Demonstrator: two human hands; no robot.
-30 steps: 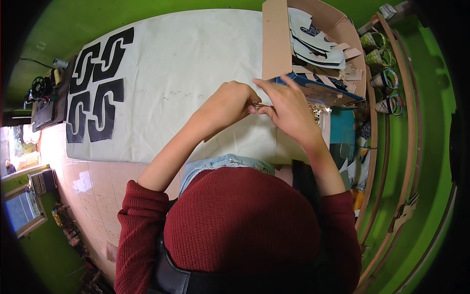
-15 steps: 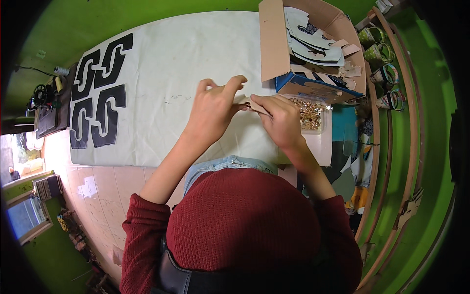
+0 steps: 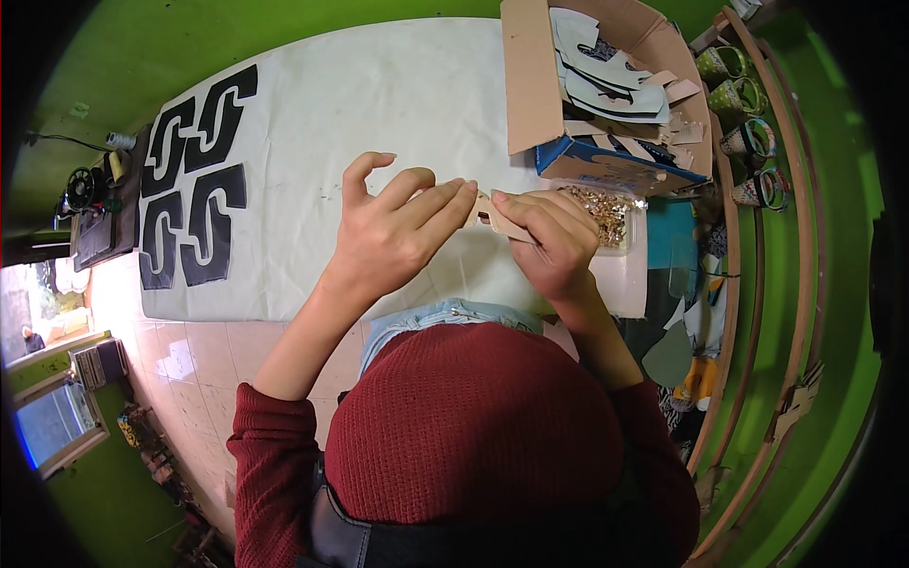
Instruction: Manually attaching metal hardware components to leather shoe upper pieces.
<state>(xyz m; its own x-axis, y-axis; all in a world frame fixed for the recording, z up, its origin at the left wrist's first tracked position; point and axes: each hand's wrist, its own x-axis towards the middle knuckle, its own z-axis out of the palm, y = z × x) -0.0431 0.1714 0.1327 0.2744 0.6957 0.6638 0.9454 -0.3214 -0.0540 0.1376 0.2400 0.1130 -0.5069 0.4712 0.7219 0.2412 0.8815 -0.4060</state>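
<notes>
A small tan strip point(image 3: 506, 227) is held up between my two hands, above the near part of the table. It shows a little dark, shiny patch, too small to make out. My right hand point(image 3: 554, 241) grips the strip's right end, thumb on top and fingers curled behind. At its left end, the fingertips of my left hand point(image 3: 393, 222) press together on the strip, while the index finger is raised and bent. A clear tray point(image 3: 611, 227) of small gold-coloured metal pieces sits just beyond and right of my right hand, partly hidden by it.
On the white-covered table point(image 3: 379, 95) lie several black S-shaped pieces point(image 3: 216, 227) at left. An open cardboard box point(image 3: 535, 85) with cut scraps point(image 3: 615, 95) stands at the far right. Patterned cup-shaped items point(image 3: 734, 99) line the right wall. A sewing machine point(image 3: 90, 194) is at far left.
My left hand has turned, bringing its fingers straighter and pointing right onto the strip's end. My right hand has shifted slightly right and down with the strip.
</notes>
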